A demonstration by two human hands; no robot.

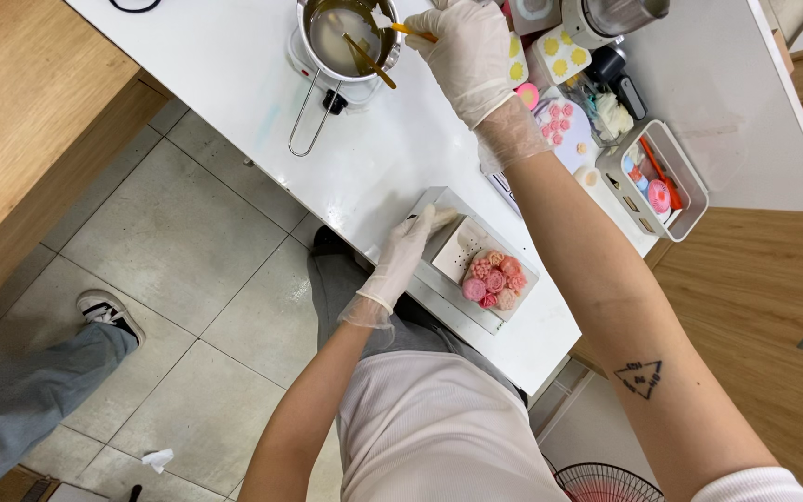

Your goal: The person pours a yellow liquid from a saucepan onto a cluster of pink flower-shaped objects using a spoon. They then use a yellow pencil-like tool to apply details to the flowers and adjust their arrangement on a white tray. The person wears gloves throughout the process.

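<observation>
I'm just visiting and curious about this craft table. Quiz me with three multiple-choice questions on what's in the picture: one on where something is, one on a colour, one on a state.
1. Where is the left hand?
A. On the square white mould near the table's front edge
B. On the floor
C. Inside the metal pot

2. What colour are the small flower pieces beside that mould?
A. Blue and green
B. Pink and red
C. Black

3. What is the right hand doing?
A. Resting flat and empty
B. Holding a yellow stick-like tool next to the metal pot
C. Gripping the pot's wire handle

Answers:
1. A, the gloved fingers lie on the mould's rim on the grey tray.
2. B, the cluster is all pinks and reds.
3. B, the gloved fingers close on the tool beside the pot's rim.
</observation>
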